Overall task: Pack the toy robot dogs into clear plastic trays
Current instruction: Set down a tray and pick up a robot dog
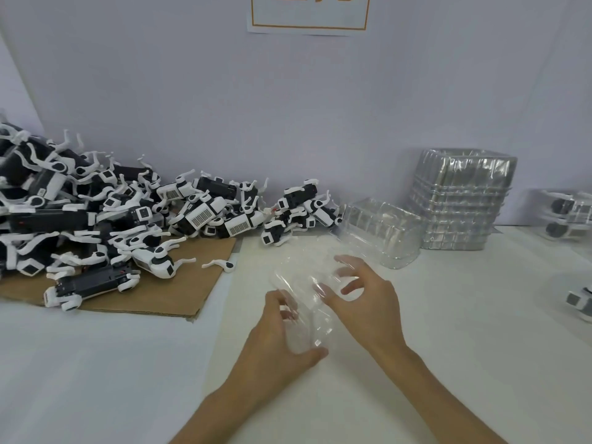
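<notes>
A clear plastic tray (307, 302) is held over the white table in front of me, blurred and hard to outline. My left hand (282, 334) grips its near end, thumb under the rim. My right hand (362, 296) curls over its right side with fingers on the plastic. A big heap of black-and-white toy robot dogs (105, 206) lies at the left and back. A smaller cluster of dogs (298, 209) sits just beyond the tray.
A brown cardboard sheet (179, 283) lies under the heap. A loose white dog leg (221, 265) rests on its edge. An empty clear tray (381, 232) and a tall stack of trays (461, 200) stand at the back right. Packed trays (570, 216) sit at the far right.
</notes>
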### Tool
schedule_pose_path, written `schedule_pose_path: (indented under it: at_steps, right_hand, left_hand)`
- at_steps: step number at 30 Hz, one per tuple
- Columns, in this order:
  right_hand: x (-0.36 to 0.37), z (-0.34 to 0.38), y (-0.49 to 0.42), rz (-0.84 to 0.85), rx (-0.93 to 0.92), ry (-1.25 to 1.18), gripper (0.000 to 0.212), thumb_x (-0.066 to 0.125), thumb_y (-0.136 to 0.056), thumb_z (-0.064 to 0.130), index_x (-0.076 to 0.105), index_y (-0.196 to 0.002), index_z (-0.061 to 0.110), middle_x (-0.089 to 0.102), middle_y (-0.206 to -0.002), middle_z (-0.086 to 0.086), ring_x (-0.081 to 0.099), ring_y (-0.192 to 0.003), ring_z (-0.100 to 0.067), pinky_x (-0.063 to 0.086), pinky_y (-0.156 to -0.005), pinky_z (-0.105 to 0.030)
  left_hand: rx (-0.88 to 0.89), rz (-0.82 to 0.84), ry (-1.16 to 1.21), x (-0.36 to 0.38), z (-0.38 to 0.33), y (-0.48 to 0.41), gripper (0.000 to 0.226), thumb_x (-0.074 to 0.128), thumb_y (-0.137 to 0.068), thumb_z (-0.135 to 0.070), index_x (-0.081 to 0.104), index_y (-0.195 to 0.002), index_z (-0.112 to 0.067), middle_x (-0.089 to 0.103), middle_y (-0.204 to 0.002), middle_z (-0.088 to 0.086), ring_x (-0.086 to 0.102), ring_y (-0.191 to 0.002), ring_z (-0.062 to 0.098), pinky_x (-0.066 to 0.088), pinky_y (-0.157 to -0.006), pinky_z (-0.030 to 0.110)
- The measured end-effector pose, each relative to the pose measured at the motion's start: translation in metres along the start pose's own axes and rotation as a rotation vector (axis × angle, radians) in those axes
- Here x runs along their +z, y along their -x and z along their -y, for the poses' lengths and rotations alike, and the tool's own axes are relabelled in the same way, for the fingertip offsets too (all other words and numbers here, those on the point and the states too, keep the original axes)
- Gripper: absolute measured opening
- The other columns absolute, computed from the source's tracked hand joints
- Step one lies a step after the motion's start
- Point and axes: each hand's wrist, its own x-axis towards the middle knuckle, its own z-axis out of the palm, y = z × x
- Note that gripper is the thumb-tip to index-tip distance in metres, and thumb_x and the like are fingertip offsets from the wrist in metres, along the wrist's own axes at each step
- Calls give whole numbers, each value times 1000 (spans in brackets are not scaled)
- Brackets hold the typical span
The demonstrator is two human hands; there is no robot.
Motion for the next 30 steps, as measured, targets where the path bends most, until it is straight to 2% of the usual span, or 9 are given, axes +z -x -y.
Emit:
schedule_pose_path:
  at_steps: [4, 7, 12, 15, 18, 22, 26, 28, 30]
  right_hand:
    - [7, -5, 1, -43, 59, -149, 28, 83, -80, 37, 69, -104, 39, 69, -95, 22, 66, -71, -4, 46, -64, -10]
    - [5, -7, -1, -95, 65, -290, 35, 78, -81, -1, 72, -101, 27, 69, -101, 14, 66, -78, 2, 46, -66, -6]
    - [-4, -9, -7, -132, 32, -339, 28, 78, -84, 4, 70, -102, 23, 71, -105, 13, 67, -80, -17, 53, -79, -24]
    - [-7, -9, -8, -146, -39, -316, 27, 80, -82, 6, 70, -101, 23, 71, -99, 12, 62, -68, -9, 46, -74, -10]
    - [-7, -7, -6, -133, -131, -286, 33, 81, -81, 3, 69, -98, 28, 69, -97, 8, 62, -66, -12, 45, -72, -10]
    - [-5, -6, -4, -73, -291, -228, 37, 84, -77, 1, 70, -104, 22, 67, -100, -1, 60, -62, -14, 54, -70, -26]
    - [-2, -1, 1, -11, -318, -232, 38, 85, -75, 19, 67, -107, 31, 67, -101, 10, 62, -66, -13, 54, -72, -25]
    - [-3, 1, 3, 42, -289, -246, 46, 86, -74, 20, 66, -112, 37, 66, -103, 14, 62, -69, -12, 54, -74, -25]
    - [-6, 4, 2, 124, -228, -222, 58, 84, -75, 19, 60, -113, 55, 64, -105, 23, 63, -80, -3, 49, -75, -12]
  left_hand:
    - [63, 122, -93, 4, 3, 3, 76, 75, -61, -62, 20, -112, -55, 48, -116, -30, 49, -112, -17, 44, -84, 8]
    - [132, 175, -83, 2, 0, 5, 69, 74, -70, -52, 24, -118, -50, 39, -121, -36, 45, -124, -11, 39, -94, 6]
    - [85, -29, 21, -11, -3, 0, 45, 63, -92, -6, 44, -121, -35, 53, -126, -21, 55, -116, -5, 43, -101, 20]
    - [-14, -146, 136, -20, -7, -1, 28, 56, -98, -7, 57, -113, -32, 60, -120, -20, 63, -105, 1, 49, -88, 20]
    - [-46, -189, 299, -26, -13, -2, 16, 53, -101, -13, 65, -104, -23, 69, -111, -12, 70, -94, 9, 52, -85, 31]
    - [-35, -88, 516, -30, -17, -5, 23, 52, -102, -30, 70, -109, -17, 73, -113, -5, 72, -100, 19, 52, -92, 42]
    - [-13, 162, 646, -26, -12, -7, 58, 51, -84, -60, 62, -133, -30, 63, -137, -9, 65, -119, 24, 50, -97, 38]
    - [16, 234, 623, -24, -10, -8, 57, 48, -85, -64, 57, -137, -42, 57, -143, -14, 63, -122, 21, 52, -95, 34]
    - [1, 266, 610, -21, -8, -12, 53, 49, -87, -63, 53, -139, -49, 55, -144, -18, 63, -122, 19, 54, -91, 31]
